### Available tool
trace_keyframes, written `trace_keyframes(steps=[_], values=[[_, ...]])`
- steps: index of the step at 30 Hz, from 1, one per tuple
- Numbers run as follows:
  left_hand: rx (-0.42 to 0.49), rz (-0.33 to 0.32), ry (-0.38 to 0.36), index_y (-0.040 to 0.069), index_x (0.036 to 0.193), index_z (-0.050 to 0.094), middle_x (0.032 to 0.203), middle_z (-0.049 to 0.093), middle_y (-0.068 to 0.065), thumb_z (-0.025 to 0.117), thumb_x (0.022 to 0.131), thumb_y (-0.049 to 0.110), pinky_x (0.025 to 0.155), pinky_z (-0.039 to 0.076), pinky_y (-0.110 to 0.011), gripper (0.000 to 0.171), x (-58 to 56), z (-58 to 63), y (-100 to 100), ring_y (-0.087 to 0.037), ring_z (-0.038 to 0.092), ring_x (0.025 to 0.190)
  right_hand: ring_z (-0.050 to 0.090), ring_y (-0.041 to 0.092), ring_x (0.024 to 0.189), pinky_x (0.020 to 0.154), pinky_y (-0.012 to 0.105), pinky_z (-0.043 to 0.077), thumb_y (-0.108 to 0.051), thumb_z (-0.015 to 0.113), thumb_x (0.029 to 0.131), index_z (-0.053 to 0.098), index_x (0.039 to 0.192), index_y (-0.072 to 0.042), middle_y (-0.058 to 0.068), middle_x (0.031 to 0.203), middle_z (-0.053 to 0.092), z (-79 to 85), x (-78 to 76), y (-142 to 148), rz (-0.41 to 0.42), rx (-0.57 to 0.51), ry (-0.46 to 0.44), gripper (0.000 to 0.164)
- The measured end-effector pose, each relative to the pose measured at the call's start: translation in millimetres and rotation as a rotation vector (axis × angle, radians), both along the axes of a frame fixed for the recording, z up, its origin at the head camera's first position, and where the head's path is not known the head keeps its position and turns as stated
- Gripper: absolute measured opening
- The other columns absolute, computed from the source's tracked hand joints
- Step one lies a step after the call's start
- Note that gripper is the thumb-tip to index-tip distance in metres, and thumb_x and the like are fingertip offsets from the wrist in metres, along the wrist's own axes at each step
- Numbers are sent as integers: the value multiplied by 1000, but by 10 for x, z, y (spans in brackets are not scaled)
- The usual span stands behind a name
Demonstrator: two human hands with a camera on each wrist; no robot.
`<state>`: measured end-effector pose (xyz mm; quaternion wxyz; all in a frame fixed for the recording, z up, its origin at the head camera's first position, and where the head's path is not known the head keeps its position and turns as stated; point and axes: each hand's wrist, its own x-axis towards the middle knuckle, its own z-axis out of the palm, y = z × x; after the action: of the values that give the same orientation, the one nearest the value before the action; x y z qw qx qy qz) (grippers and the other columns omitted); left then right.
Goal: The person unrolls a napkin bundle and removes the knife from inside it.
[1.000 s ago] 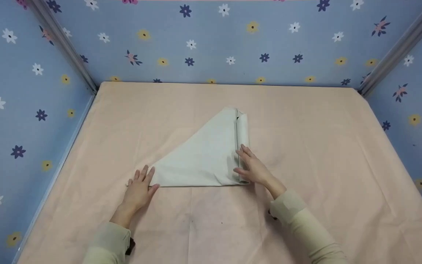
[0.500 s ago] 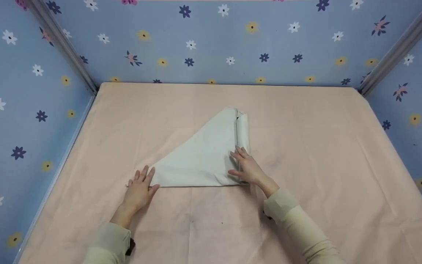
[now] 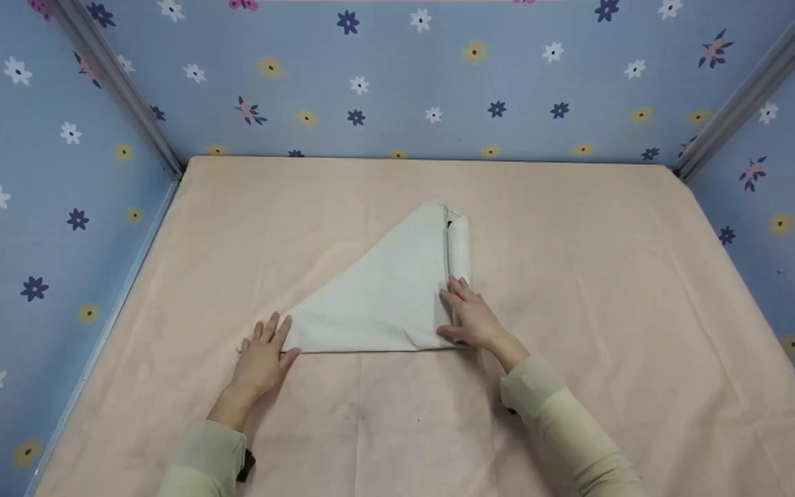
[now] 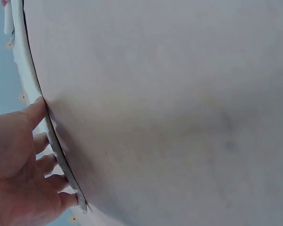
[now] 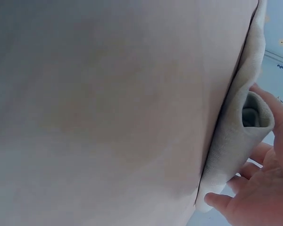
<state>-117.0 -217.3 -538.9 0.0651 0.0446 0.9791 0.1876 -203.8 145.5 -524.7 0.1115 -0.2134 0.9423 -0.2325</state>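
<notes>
A pale mint cloth (image 3: 377, 290) lies on the table, folded into a triangle with its long straight edge nearest the person. Its right side is turned into a narrow roll (image 3: 460, 248); the right wrist view shows the hollow end of this roll (image 5: 233, 139). With fingers spread and nearly straight, the left hand (image 3: 259, 359) presses on the cloth's left corner. The thumb touches the front edge in the left wrist view. Over the near part of the roll rests the right hand (image 3: 477, 321), fingers extended across it and thumb on the cloth's flat side.
A peach-coloured cover (image 3: 577, 276) spreads over the table, lightly creased at the right. Blue flowered panels (image 3: 397, 83) enclose the back and both sides, with grey metal posts (image 3: 749, 96) at the corners.
The right hand has shifted slightly left and toward the person along the roll, then a little back to the right. The left hand stays on its corner.
</notes>
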Motion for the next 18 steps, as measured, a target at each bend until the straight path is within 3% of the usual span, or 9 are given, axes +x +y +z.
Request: trace_keyframes(steps=[18], values=[[3, -11, 6, 0, 138, 26, 142, 16, -23, 48, 91, 32, 94, 16, -65, 61, -2, -26, -17, -48, 13, 126, 7, 28, 134, 104, 50, 12, -28, 70, 77, 36, 134, 0, 13, 147, 11, 38, -7, 102, -2, -26, -48, 73]])
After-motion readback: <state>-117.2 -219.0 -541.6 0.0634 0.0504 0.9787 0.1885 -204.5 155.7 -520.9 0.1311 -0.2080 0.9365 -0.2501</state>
